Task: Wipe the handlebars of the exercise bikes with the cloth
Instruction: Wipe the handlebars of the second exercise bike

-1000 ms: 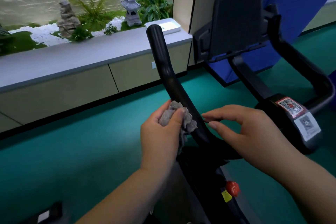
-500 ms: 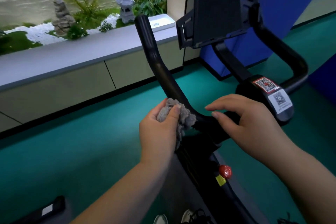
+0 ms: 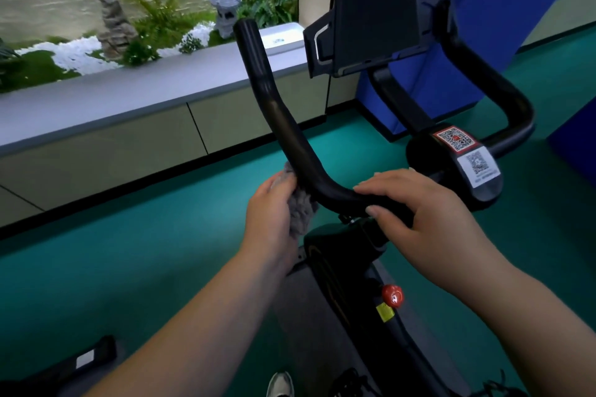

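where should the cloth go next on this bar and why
Probably slide the left hand and the grey cloth up the left handlebar toward its tip: the cloth sits at the lower bend, the long upper stretch lies bare above it, and the right hand steadies the crossbar.

left hand [image 3: 270, 213] grip closed — right hand [image 3: 425, 219] curled

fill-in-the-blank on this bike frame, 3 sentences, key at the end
1. The left hand presses a grey ____ against the left handlebar.
2. The right hand grips the handlebar's ____ section, beside the bend.
3. The knob on the bike frame is ____ in colour.

Missing: cloth; horizontal; red
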